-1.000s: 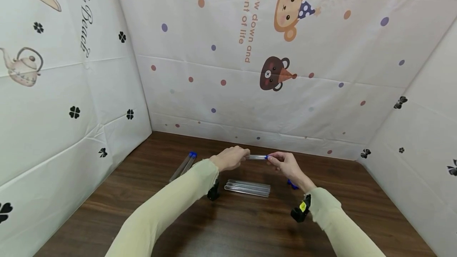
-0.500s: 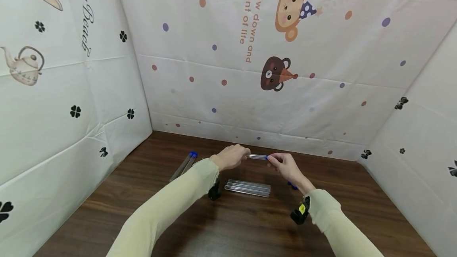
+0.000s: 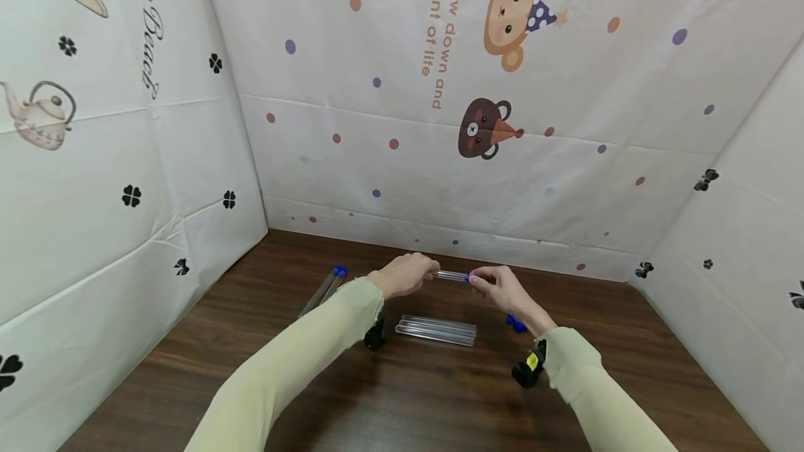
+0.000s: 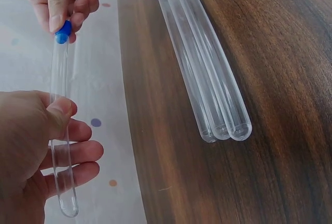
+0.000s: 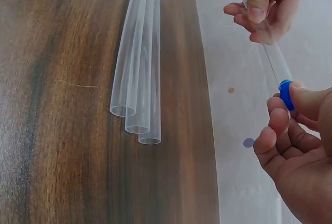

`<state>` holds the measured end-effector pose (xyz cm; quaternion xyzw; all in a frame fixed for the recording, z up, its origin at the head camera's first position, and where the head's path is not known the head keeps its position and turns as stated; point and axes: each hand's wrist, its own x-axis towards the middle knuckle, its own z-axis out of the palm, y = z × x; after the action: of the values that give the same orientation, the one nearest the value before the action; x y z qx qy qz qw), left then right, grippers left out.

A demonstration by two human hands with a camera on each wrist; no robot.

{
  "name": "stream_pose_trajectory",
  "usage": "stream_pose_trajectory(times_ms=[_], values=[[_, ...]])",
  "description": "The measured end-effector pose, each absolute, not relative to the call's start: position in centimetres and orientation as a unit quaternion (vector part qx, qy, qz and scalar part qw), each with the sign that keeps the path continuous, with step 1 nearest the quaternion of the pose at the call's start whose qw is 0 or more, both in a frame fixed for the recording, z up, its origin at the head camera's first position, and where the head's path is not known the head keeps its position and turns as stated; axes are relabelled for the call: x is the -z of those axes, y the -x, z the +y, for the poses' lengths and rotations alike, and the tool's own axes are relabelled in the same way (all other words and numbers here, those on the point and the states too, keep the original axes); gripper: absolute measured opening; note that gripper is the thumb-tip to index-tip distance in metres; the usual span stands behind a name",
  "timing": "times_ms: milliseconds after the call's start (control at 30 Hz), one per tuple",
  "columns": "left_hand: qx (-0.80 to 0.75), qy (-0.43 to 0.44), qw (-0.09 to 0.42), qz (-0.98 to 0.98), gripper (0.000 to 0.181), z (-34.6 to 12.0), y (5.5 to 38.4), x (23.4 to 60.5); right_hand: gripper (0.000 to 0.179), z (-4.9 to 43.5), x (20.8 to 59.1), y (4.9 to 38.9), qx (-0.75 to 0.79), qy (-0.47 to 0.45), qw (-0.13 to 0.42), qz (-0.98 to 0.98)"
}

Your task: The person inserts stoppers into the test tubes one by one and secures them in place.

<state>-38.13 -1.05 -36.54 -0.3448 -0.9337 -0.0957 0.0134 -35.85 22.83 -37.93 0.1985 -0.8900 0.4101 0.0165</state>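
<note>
White printed sheeting (image 3: 402, 176) is enclosing the far, left and right sides, its surface showing fold creases, coloured dots and cartoon animals. A brown wood-grained table (image 3: 427, 389) is carrying everything else, its surface reflecting a faint sheen. Two pale sleeves (image 3: 295, 358) are extending from the near side, slanting inward toward the far middle. The left hand (image 3: 405, 275) is gripping the held tube (image 3: 452, 276) along its lower part, thumb pressing it against the index finger, remaining fingers lying slightly spread behind it. The right hand (image 3: 505, 291) is pinching the blue stopper (image 5: 286, 95) between thumb and index finger, other fingers curling loosely below. Between the hands, over the far middle of the table, the held tube is lying nearly level, rounded end left, mouth right; the stopper is sitting in that mouth, seating depth unclear. Nearer, three loose tubes (image 3: 436, 330) are resting side by side, clear, smooth and cylindrical, rounded ends left, open mouths right. Farther left, two capped tubes (image 3: 318, 294) are lying aslant, blue tops pointing far, near ends partly hidden by the left sleeve. Right of the loose tubes, small glossy blue caps (image 3: 516, 324) are clustering, count unclear.
</note>
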Motion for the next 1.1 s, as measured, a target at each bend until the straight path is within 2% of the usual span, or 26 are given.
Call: stream_pose_trajectory(times_ms=[600,933,1100], values=[[0.104,0.349,0.020,-0.931,0.042,-1.0,38.1,36.5,0.026,22.7,38.0,35.8,-0.400,-0.197,0.038,-0.894],[0.143,0.343,0.004,-0.929,0.046,-1.1,38.0,36.6,0.022,21.4,35.4,33.7,-0.451,-0.190,0.018,-0.872],[0.145,0.343,0.005,-0.928,0.040,-1.2,38.0,36.6,0.025,22.2,37.3,35.3,-0.461,-0.193,0.015,-0.866]])
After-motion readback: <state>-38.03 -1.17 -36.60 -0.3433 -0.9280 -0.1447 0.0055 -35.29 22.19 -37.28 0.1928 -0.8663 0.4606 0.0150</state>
